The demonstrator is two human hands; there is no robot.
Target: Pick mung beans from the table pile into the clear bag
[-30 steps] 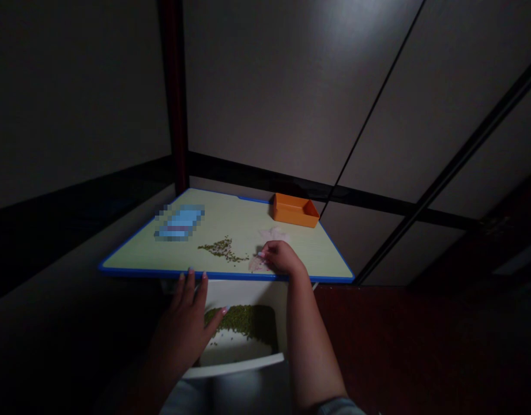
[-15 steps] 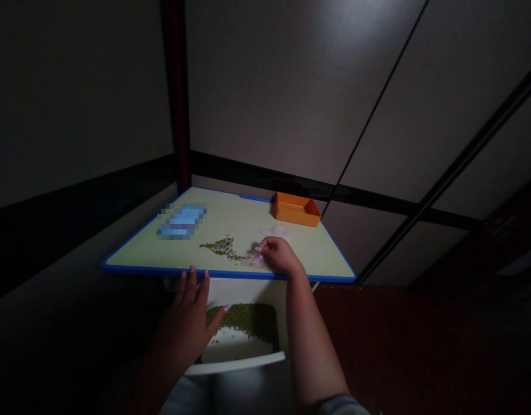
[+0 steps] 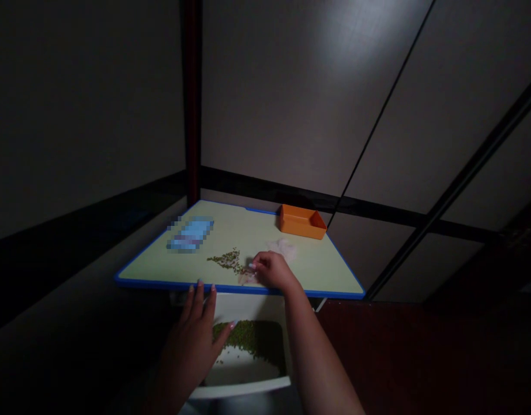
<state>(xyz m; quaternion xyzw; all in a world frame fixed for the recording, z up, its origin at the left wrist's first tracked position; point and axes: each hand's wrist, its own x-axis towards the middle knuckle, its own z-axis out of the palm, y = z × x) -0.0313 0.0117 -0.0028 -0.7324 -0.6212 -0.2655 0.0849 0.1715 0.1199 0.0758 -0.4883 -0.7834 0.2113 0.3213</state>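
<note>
Small green beans (image 3: 227,260) lie scattered on the pale tabletop (image 3: 157,268). Just right of them my right hand (image 3: 271,270) is closed, thumb and fingers pinched together; what they grip, if anything, is too small to make out. A crumpled clear plastic piece (image 3: 248,278) lies under and beside those fingertips, close to the beans. Another thin clear plastic piece (image 3: 283,248) rests behind the hand. My left hand (image 3: 196,328) is open, fingers spread, its fingertips at the table's blue front edge. Its thumb reaches over a pulled-out white drawer (image 3: 248,387) holding many green beans (image 3: 259,340).
An orange open box (image 3: 303,223) stands at the table's back right. A pixelated blue flat object (image 3: 191,233) lies at the left. Wall panels (image 3: 286,115) close off the back and left. A dark red floor (image 3: 377,357) shows at the right.
My right hand has moved a little left across the tabletop, nearer the scattered beans. The left hand stays at the table edge. The whole view has shifted slightly.
</note>
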